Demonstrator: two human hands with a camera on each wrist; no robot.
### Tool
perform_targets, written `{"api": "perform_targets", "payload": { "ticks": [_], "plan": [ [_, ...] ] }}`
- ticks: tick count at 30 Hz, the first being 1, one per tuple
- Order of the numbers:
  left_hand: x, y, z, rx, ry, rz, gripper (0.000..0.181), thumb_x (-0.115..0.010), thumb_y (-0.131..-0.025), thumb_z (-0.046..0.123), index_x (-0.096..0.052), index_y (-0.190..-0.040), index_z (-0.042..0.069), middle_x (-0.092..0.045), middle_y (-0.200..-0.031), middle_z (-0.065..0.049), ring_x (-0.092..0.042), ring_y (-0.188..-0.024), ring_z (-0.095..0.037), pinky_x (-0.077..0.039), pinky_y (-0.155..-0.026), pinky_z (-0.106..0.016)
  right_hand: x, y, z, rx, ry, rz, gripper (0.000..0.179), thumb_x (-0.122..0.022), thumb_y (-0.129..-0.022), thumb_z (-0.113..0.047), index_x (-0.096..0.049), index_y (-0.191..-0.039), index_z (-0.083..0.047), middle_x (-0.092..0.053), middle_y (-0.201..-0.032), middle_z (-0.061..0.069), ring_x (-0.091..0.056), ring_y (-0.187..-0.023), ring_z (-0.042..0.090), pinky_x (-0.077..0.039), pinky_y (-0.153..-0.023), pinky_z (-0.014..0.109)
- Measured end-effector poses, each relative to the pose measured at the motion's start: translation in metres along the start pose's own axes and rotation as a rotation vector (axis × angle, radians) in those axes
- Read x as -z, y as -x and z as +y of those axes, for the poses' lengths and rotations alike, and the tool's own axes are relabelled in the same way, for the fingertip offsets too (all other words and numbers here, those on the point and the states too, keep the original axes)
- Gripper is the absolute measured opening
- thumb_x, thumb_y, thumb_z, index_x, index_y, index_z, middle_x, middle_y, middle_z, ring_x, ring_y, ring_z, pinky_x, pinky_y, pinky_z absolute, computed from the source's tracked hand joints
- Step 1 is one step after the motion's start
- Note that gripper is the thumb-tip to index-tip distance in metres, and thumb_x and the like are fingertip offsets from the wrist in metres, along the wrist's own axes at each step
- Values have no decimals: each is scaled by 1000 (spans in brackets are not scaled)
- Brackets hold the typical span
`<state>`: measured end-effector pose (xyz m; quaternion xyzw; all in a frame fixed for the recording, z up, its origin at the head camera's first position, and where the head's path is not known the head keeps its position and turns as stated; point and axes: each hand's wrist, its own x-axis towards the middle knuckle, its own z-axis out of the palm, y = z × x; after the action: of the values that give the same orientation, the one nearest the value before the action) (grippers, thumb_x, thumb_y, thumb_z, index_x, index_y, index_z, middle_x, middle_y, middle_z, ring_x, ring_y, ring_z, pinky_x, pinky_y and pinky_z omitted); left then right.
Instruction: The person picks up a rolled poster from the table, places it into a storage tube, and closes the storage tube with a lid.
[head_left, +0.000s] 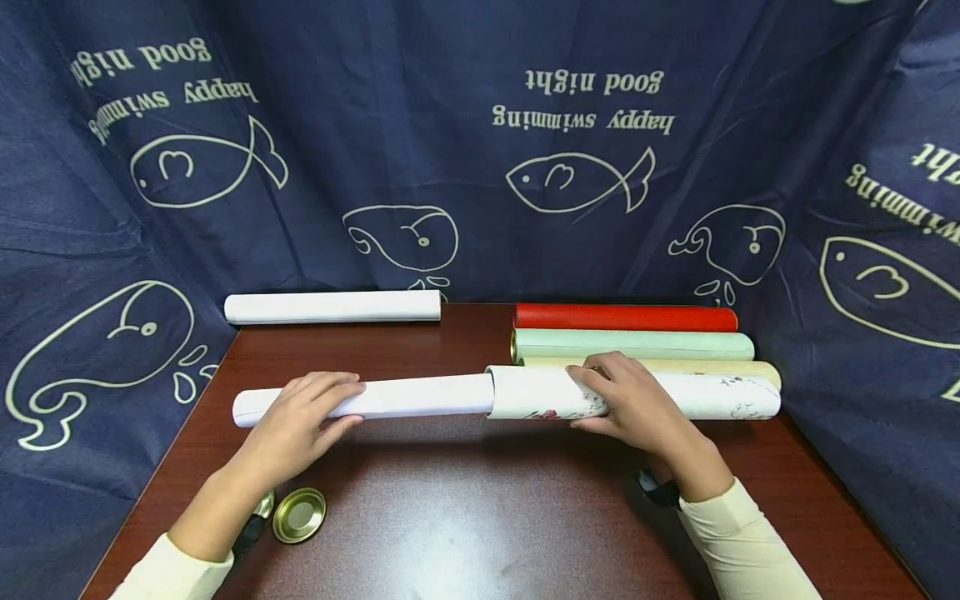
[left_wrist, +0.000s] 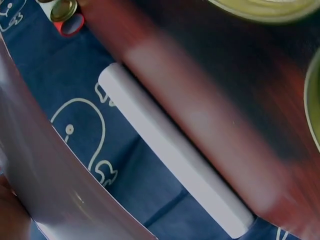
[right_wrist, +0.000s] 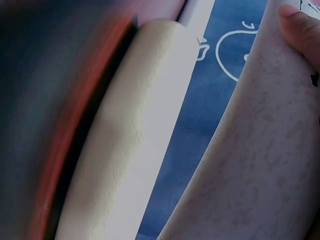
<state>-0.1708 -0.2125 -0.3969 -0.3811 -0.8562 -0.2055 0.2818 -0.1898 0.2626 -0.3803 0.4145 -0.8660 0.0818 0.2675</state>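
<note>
My left hand [head_left: 296, 421] grips a white paper roll [head_left: 427, 396] near its left end, thumb below and fingers over the top. The roll's right end sits inside the open mouth of a white tube with a floral print [head_left: 708, 396]. My right hand [head_left: 630, 404] holds that tube around its left half. Both are held level above the table. In the left wrist view the gripped paper roll [left_wrist: 65, 170] crosses the lower left corner. The floral tube [right_wrist: 255, 165] fills the right side of the right wrist view, with a fingertip on it.
Another white roll [head_left: 330, 307] lies at the table's back left. Red [head_left: 622, 317], pale green [head_left: 637, 344] and cream [head_left: 723, 367] tubes lie side by side at the back right. A gold lid [head_left: 300, 515] is by my left forearm, a second partly hidden. Dark blue printed fabric surrounds the table.
</note>
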Motion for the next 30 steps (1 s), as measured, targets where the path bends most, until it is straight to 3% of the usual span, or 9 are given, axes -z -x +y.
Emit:
{"api": "perform_targets", "payload": {
  "ticks": [8,15,24,30],
  "plan": [
    [-9,-10,18,-83,-8,9,36,-69,-94,31,-66,-122,8,-64,-121,-12,-61,-109,-32,-48,-88,-54,-6,-4,-15,41,10,-17,73,-89,-66,-40,-60,-127,-11,-59,-108,13,-57,-99,33,-48,-84,51],
    [-21,-26,39,-129,-56,23,47,-81,-79,19,-66,-121,7,-64,-120,-13,-61,-108,-32,-49,-86,-52,-9,-9,-23,47,22,-21,71,-87,-69,-42,-60,-128,-12,-59,-113,13,-57,-102,33,-47,-88,50],
    [-36,-42,67,-148,-143,-2,45,-82,-83,24,-66,-122,8,-65,-120,-13,-61,-108,-31,-50,-86,-48,-12,-13,-33,23,40,-10,73,-88,-67,-43,-59,-128,-13,-56,-122,19,-58,-104,37,-50,-82,54],
    [-47,-49,80,-202,-116,19,44,-84,-80,21,-66,-117,6,-65,-120,-14,-62,-108,-30,-50,-89,-45,-17,-12,-39,29,47,-10,72,-86,-70,-44,-59,-129,-13,-60,-118,14,-58,-105,34,-50,-84,51]
  ]
}}
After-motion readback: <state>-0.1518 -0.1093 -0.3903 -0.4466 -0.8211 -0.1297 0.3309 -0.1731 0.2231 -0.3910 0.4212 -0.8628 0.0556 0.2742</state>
